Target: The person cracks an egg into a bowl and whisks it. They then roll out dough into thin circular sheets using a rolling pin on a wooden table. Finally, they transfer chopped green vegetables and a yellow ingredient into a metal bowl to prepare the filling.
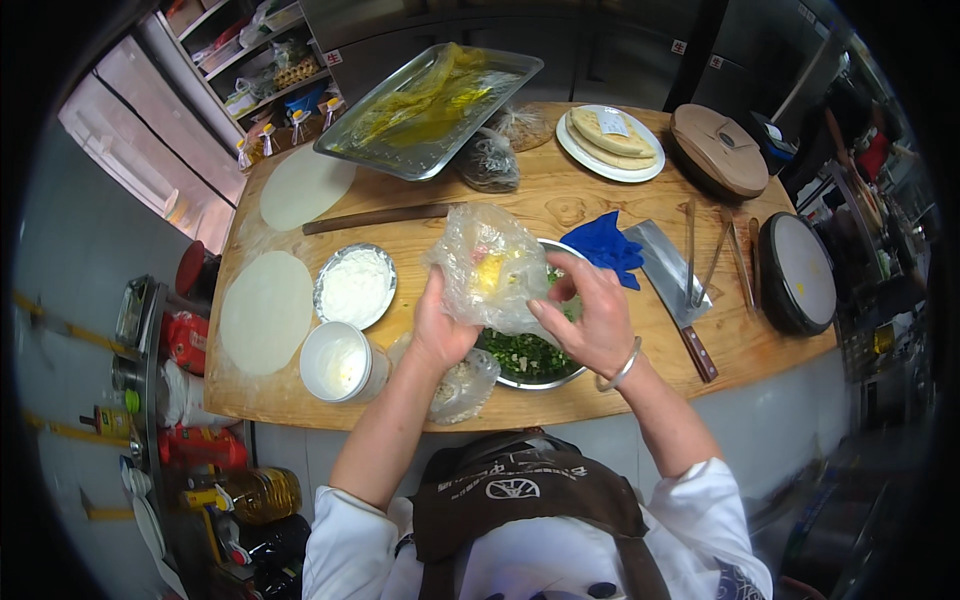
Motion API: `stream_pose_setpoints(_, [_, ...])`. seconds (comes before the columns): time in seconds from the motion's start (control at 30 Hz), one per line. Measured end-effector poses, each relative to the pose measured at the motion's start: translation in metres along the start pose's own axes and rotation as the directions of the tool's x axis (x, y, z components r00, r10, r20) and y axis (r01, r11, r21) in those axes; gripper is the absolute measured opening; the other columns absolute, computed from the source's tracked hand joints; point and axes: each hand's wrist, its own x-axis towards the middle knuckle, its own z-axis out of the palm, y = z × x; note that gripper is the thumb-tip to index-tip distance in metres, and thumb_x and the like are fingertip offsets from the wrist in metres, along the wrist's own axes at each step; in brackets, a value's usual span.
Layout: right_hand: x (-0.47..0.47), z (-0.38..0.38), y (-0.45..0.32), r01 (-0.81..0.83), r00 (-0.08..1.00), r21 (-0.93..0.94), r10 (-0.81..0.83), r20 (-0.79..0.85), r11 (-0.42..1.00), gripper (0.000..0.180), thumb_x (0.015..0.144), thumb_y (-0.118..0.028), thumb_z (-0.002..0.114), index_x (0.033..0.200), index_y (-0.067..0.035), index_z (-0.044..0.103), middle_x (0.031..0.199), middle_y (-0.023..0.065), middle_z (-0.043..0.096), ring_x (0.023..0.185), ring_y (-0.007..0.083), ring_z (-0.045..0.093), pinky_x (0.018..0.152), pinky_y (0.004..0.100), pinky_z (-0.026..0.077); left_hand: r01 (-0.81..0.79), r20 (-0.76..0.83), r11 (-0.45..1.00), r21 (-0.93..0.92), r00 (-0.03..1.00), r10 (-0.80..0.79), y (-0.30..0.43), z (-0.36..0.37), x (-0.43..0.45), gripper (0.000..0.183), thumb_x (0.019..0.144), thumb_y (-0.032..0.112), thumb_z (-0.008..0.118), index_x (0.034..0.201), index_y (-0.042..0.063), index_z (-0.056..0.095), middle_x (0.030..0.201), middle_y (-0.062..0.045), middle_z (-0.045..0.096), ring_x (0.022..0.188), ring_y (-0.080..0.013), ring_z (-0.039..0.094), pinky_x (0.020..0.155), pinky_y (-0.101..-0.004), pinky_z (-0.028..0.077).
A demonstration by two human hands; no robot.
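My left hand (441, 324) holds up a crumpled clear plastic bag (495, 296) with yellow and some pink contents showing through. Curled at the bag's right edge, my right hand (592, 311) has thumb and fingers apart; the thumb tip seems to touch the plastic. Below the bag, a metal bowl of chopped greens (525, 356) with pale bits is partly covered by the bag and my hands. Beside my left forearm stands a white tub (337, 364) with white residue inside. Another plastic bag (465, 386) with pale contents lies near the table's front edge.
On the wooden table (405, 225) lie flat dough rounds (266, 311), a bowl of flour (356, 285), a rolling pin (382, 217), a blue cloth (607, 244), a cleaver (660, 262) and tongs (720, 255). An oily metal tray (420, 112), plated flatbreads (611, 139) and round griddles (799, 270) stand farther off.
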Motion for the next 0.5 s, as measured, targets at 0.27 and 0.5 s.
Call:
stream_pose_setpoints(0.27, [0.009,0.01,0.024,0.174,0.98,-0.132,-0.184,-0.076,0.976,0.011,0.065,-0.005,0.063,0.072,-0.004,0.054,0.073,0.0101,0.051,0.074,0.0281,0.049,0.064,0.036,0.04,0.059,-0.005,0.994,0.097,0.998,-0.059,-0.009,0.0,0.002,0.051,0.094,0.044,0.024,0.126,0.008,0.041,0.127,-0.009,0.046,0.116,-0.0252,0.044,0.099,-0.0409,0.035])
stream_pose_setpoints(0.5, [0.006,-0.01,0.026,-0.207,0.91,0.825,0.412,-0.035,0.527,0.013,0.086,-0.013,0.054,0.08,-0.002,0.05,0.083,0.0098,0.061,0.067,0.0143,0.061,0.058,0.0241,0.048,0.074,-0.188,0.989,0.13,0.981,-0.049,-0.005,-0.013,0.003,0.053,0.095,0.043,0.023,0.129,0.005,0.034,0.13,-0.014,0.042,0.115,-0.0289,0.045,0.099,-0.0427,0.036])
